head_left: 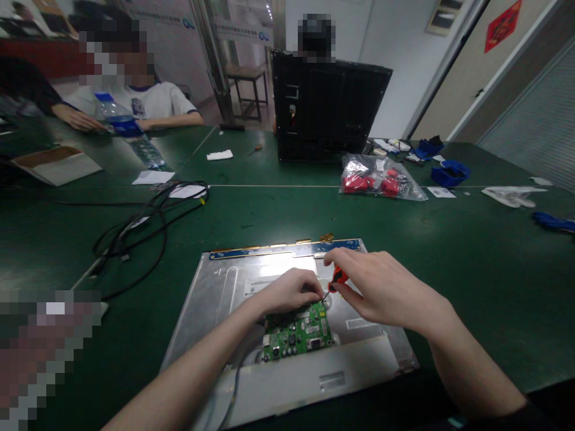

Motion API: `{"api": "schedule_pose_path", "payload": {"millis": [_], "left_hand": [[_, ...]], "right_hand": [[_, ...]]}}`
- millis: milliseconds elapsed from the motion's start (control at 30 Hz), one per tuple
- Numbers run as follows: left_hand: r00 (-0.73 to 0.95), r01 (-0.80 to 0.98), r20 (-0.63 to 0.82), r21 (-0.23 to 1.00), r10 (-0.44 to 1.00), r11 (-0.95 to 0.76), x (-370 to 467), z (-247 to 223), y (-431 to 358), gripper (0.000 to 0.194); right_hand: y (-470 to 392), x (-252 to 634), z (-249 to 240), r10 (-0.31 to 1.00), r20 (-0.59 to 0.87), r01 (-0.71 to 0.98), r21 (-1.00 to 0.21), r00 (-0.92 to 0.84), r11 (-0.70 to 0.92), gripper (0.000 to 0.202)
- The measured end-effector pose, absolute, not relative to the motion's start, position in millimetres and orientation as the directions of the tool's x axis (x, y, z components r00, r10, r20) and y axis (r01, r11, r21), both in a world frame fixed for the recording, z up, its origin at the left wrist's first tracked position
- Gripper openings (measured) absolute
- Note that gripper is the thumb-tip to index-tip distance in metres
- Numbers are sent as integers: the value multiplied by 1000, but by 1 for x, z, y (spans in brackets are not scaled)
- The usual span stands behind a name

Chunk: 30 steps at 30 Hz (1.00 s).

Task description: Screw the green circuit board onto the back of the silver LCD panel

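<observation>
A green circuit board [299,329] lies on the silver metal back of a display panel [215,299]. My right hand [377,287] grips a short screwdriver [338,278] with an orange-red and black handle. Its shaft slants down to the board's upper right corner. Curled over the board's upper edge, my left hand [294,290] has its fingertips pinched together close to the screwdriver's tip; whatever they hold, if anything, is hidden. Along the panel's far edge runs a narrow blue circuit strip [287,249]. A grey cable [236,383] passes under my left forearm.
Black cables [157,224] lie coiled at left on the green table [269,206]. Farther back are a water bottle [135,134], a clear bag of red parts [381,178] and a standing black screen [327,108]. People sit across the table; a white glove [512,194] lies at right.
</observation>
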<state>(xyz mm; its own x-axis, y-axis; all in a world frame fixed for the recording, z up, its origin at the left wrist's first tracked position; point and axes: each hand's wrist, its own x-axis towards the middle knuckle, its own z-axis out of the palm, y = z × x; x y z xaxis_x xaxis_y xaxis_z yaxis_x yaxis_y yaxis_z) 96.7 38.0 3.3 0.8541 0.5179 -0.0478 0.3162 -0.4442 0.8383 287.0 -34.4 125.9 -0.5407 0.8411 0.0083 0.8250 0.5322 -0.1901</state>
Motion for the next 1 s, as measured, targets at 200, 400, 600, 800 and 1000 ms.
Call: {"api": "schedule_pose_path", "payload": {"millis": [200, 400, 600, 800, 1000], "left_hand": [[859, 311, -40, 833, 511, -458, 97, 2, 39, 11], [859, 307, -26, 825, 511, -475, 97, 2, 39, 8], [857, 320, -42, 826, 514, -465, 97, 3, 38, 11], [858, 306, -33, 834, 513, -459, 96, 1, 39, 11], [858, 296, -22, 838, 513, -459, 96, 1, 39, 8]], "right_hand": [[-32, 286, 126, 869, 21, 865, -79, -495, 495, 16], [-35, 285, 133, 806, 1, 790, -194, -592, 581, 13], [-35, 285, 132, 804, -11, 787, -217, -594, 578, 19], [-33, 285, 127, 850, 8, 844, -112, -527, 525, 12], [-35, 285, 130, 835, 2, 825, -149, -551, 545, 14]]}}
